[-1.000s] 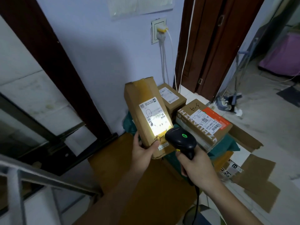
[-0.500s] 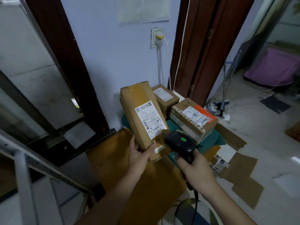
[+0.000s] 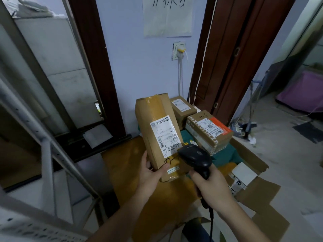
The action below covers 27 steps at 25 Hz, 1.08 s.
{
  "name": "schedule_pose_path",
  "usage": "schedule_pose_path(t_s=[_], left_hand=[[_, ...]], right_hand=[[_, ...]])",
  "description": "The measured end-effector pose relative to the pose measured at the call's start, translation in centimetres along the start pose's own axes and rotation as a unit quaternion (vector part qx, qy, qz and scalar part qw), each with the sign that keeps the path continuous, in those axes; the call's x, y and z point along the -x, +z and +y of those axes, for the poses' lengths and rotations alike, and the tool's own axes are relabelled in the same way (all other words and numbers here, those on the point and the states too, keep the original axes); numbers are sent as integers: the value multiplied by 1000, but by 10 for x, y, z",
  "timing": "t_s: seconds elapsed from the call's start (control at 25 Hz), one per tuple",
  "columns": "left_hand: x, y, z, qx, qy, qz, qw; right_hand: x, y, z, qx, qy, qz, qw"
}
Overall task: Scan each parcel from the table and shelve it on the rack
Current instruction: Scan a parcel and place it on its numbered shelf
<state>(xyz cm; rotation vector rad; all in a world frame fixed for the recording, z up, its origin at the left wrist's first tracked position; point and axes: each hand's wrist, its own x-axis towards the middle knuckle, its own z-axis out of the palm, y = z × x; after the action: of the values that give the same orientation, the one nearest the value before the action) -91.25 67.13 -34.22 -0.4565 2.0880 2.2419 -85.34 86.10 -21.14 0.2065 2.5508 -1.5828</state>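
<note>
The tall parcel (image 3: 157, 130) stands upright in the left hand (image 3: 151, 173), in front of the wall. Just right of its lower end, the barcode scanner (image 3: 194, 157) sits in the right hand (image 3: 212, 189), its head against the shipping label (image 3: 166, 135). Behind and to the right, a small box (image 3: 182, 107) and a wider box (image 3: 208, 132) rest on the counter (image 3: 125, 154). The metal rack (image 3: 43, 147) stands at far left. The wall socket (image 3: 179, 50) is above the boxes.
</note>
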Motion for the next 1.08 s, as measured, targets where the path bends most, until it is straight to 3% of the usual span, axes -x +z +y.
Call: schedule_pose_path(t_s=[0.28, 0.48, 0.92, 1.08], left_hand=[[75, 17, -10, 48, 11, 32, 998], [129, -11, -16, 85, -8, 27, 996], [294, -143, -37, 126, 12, 78, 989], [380, -206, -59, 128, 26, 108, 986]], right_hand=[[37, -40, 23, -22, -42, -84, 995], [56, -39, 22, -4, -78, -160, 984], [168, 52, -10, -7, -173, -374, 911], [239, 106, -19, 0, -190, -395, 899]])
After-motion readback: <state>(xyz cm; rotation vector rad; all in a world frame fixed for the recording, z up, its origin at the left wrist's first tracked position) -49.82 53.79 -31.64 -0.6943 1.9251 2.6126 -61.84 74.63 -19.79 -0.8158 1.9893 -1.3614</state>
